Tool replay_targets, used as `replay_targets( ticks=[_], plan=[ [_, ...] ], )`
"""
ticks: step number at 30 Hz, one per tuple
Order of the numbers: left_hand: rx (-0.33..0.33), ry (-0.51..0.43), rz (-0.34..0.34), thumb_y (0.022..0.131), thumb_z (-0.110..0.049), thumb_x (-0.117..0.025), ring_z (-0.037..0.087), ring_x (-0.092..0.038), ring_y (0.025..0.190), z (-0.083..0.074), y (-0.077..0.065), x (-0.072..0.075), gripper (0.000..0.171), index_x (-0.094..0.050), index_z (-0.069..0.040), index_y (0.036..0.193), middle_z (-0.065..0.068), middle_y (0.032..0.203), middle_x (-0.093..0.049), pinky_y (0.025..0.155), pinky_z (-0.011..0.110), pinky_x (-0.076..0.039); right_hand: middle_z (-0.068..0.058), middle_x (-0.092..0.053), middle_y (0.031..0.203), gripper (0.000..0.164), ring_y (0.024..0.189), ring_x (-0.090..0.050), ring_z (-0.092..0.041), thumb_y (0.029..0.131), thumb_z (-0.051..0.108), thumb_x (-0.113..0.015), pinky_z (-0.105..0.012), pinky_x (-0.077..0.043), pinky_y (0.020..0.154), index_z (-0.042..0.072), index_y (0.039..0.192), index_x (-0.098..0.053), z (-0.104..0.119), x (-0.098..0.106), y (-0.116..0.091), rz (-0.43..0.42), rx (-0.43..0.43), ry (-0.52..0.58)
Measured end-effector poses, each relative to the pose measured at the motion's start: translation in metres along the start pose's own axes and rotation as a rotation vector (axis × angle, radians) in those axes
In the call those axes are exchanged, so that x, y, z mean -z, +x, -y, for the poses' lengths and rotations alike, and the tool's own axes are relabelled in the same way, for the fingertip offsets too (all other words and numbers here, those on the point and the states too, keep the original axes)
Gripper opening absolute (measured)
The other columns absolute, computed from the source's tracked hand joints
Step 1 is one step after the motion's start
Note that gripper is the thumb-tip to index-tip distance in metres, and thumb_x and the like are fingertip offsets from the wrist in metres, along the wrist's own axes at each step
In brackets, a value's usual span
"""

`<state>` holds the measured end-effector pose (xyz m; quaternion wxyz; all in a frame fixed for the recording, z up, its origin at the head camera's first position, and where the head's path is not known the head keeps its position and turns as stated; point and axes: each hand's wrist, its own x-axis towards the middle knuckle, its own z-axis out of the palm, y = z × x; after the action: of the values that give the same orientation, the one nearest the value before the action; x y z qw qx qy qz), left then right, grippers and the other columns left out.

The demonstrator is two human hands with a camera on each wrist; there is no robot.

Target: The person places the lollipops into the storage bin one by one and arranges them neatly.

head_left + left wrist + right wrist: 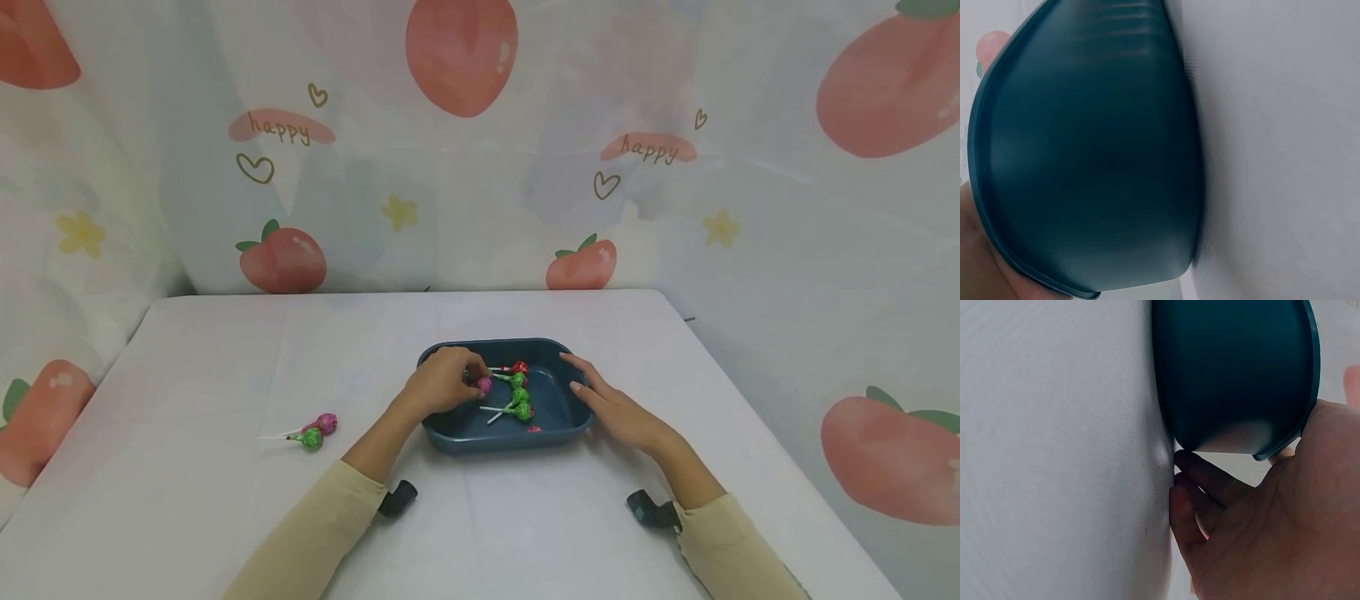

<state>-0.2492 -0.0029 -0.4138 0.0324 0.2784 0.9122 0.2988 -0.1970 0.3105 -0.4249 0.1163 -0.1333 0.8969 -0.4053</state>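
A dark blue tray (pixel 504 443) with rounded corners stands on the table, several lollipops inside it. My left hand (pixel 444 382) reaches over its left rim and pinches a pink lollipop (pixel 484 384) low inside. Green lollipops (pixel 521 410) and a red lollipop (pixel 519 367) lie near the middle of the tray. On the right side, my right hand (pixel 622 412) holds the rim, thumb over the edge. Its other fingers (pixel 1213 478) extend down beside the outer wall in the right wrist view. In the left wrist view, the tray wall (pixel 1091 156) hides the left fingertips.
A pink lollipop (pixel 327 423) and a green lollipop (pixel 311 439) lie together on the white tabletop (pixel 210 358), left of the tray. Black wrist devices (pixel 652 510) stick out at both cuffs. A peach-patterned cloth (pixel 465 192) rises behind the table and at both sides.
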Motion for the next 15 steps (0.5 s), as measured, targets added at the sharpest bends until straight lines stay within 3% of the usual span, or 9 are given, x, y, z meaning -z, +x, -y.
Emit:
replay_targets(
  ticks=[6,15],
  plan=[
    [-0.016,0.013,0.001,0.090,-0.014,-0.083,0.015,-0.063,0.094,-0.0004,-0.0007,0.0002,0.015,-0.078,-0.015,0.103,-0.003,0.096,-0.070,0.083,0.037,-0.053,-0.013,-0.016,0.170,0.054,0.153,-0.015,-0.046,0.113,0.045,-0.034,-0.077,-0.014,0.110,0.039,0.164,-0.017,0.0006,0.0001,0.0001,0.000,-0.008,0.001],
    [-0.019,0.000,-0.005,0.089,-0.013,-0.084,0.015,-0.063,0.092,0.0001,-0.0001,-0.0005,0.013,-0.077,-0.014,0.101,-0.003,0.094,-0.070,0.083,0.037,-0.053,-0.012,-0.014,0.170,0.055,0.153,-0.014,-0.045,0.113,0.047,-0.034,-0.076,-0.014,0.111,0.039,0.164,-0.016,-0.0008,0.0002,0.0006,0.003,-0.013,-0.004]
  ],
)
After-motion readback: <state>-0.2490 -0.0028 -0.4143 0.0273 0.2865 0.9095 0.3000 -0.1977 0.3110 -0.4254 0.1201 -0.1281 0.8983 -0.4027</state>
